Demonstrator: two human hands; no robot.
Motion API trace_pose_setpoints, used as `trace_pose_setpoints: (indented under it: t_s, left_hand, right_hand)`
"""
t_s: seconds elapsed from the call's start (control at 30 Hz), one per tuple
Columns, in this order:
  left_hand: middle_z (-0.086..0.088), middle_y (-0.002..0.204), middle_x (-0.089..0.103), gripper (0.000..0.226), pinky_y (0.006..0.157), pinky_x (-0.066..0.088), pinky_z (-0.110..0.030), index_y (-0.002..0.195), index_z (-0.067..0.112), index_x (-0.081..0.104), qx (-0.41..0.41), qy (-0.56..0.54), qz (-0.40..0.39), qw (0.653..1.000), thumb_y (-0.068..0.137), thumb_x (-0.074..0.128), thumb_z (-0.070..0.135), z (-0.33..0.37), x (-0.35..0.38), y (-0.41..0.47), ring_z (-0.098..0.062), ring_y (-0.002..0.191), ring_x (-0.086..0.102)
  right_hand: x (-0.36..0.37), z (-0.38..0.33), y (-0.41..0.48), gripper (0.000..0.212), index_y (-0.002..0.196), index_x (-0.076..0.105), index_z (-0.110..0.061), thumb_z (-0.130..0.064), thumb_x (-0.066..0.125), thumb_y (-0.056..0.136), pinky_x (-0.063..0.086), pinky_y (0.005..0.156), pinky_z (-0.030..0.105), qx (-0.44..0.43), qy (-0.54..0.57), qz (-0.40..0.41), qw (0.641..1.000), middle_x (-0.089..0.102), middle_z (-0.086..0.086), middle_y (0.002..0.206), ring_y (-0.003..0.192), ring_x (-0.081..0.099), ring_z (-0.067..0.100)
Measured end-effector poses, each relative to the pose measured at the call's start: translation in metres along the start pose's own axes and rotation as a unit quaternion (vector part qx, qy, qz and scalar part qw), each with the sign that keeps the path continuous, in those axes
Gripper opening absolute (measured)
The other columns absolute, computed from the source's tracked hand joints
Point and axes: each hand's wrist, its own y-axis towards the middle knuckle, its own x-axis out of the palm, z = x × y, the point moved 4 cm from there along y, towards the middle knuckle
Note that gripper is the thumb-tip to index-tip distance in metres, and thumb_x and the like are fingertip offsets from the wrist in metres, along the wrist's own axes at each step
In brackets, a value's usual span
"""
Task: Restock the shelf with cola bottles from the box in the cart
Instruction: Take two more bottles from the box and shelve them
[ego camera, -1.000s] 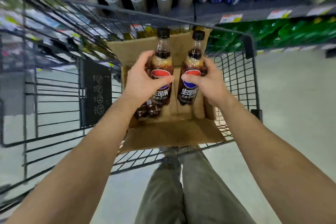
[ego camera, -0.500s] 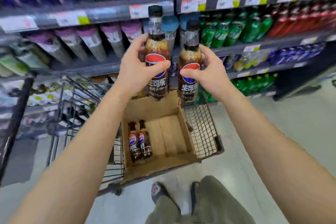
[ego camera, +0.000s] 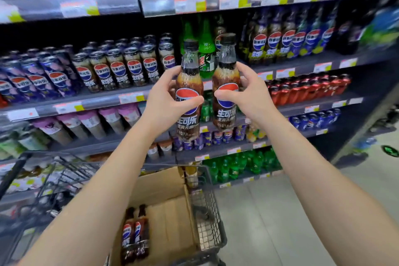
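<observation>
left hand (ego camera: 164, 101) wraps one cola bottle (ego camera: 189, 93) | right hand (ego camera: 248, 95) wraps another cola bottle (ego camera: 225, 84) | both upright, side by side, up by the shelf (ego camera: 103, 98) | two bottles (ego camera: 135, 235) lie in box (ego camera: 170, 207) in cart (ego camera: 207, 211)

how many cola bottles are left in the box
2. Both lie side by side at the box's near left corner: one on the left, the other touching it on the right. The left arm covers part of the box, so more may be hidden.
</observation>
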Motion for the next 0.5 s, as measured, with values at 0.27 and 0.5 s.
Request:
trace_pose_setpoints:
  t_s: [0.27,0.5]
  left_hand:
    - [0.009,0.137,0.05,0.09,0.101,0.052,-0.031,0.15,0.036,0.041,-0.044,0.015,0.005,0.999,0.075,0.09,0.041,0.049,0.094,0.009,-0.012,0.126,0.054]
    - [0.005,0.136,0.048,0.093,0.097,0.052,-0.031,0.151,0.039,0.039,-0.078,0.036,0.013,0.996,0.074,0.091,0.042,0.051,0.132,0.026,-0.016,0.123,0.057]
  right_hand:
    - [-0.109,0.016,0.018,0.085,0.151,0.041,-0.027,-0.018,0.086,0.079,0.045,0.075,0.007,0.0,-0.008,-0.053,0.999,0.055,-0.024,0.116,0.092,0.056,-0.019]
    - [-0.131,0.045,0.066,0.093,0.153,0.038,-0.024,-0.02,0.089,0.075,0.053,0.095,0.033,0.021,-0.009,-0.076,0.997,0.058,-0.009,0.134,0.115,0.062,0.014]
